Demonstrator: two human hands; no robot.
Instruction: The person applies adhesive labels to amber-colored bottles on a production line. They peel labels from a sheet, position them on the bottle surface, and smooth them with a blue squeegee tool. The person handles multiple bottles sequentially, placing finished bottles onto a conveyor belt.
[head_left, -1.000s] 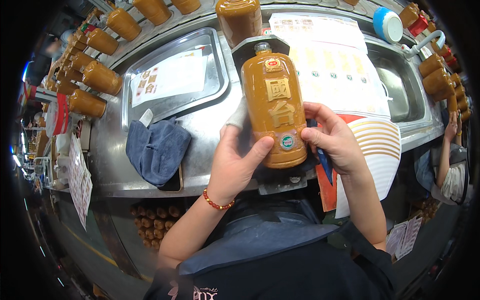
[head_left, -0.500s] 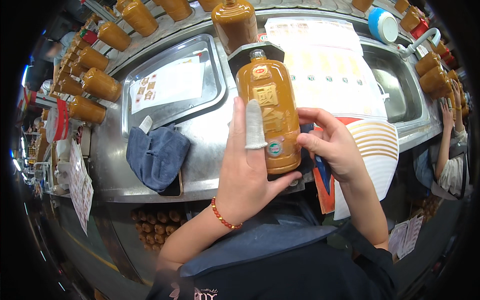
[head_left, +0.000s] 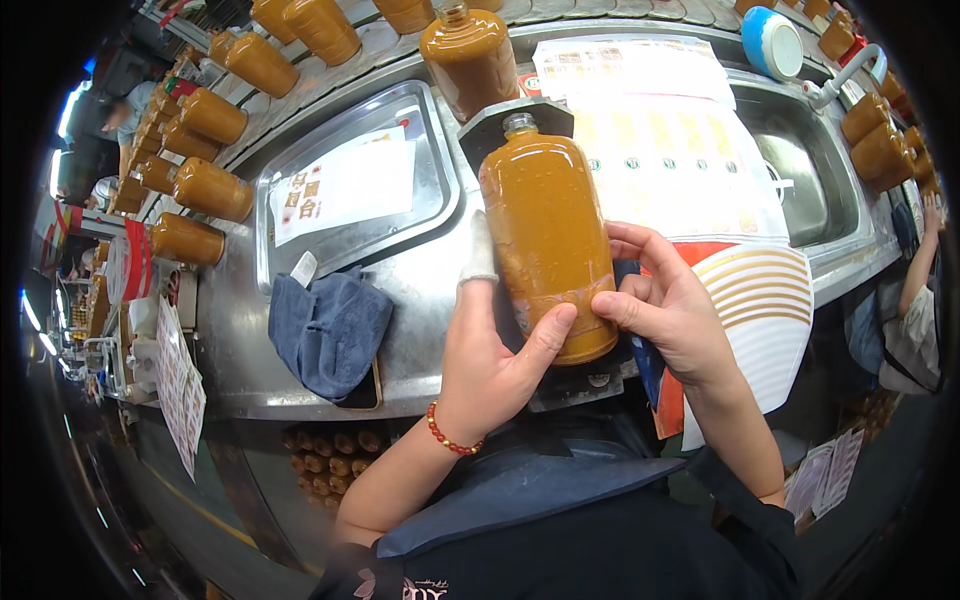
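A caramel-brown bottle (head_left: 548, 220) with a short clear neck stands tilted between my hands, its plain face toward me. My left hand (head_left: 490, 345) grips its lower left side, thumb across the front and a white cloth cover on one finger. A red bead bracelet circles that wrist. My right hand (head_left: 665, 305) holds the lower right edge between thumb and bent fingers. Something dark blue (head_left: 645, 365) shows under the right hand; I cannot make out its kind. Just beyond the bottle's neck is a dark angular stand (head_left: 478, 140).
A metal tray (head_left: 445, 190) with label sheets lies left, a folded blue cloth (head_left: 330, 335) nearer. Sticker sheets (head_left: 650, 130) and a white-and-gold striped sheet (head_left: 760, 310) lie right, before a sink (head_left: 810, 170). Brown bottles (head_left: 215, 190) line the back. Another person's arm (head_left: 922, 265) is far right.
The bottle has been turned about its length: the face with raised gold characters and a round green sticker has gone from view. My left thumb has come onto its front.
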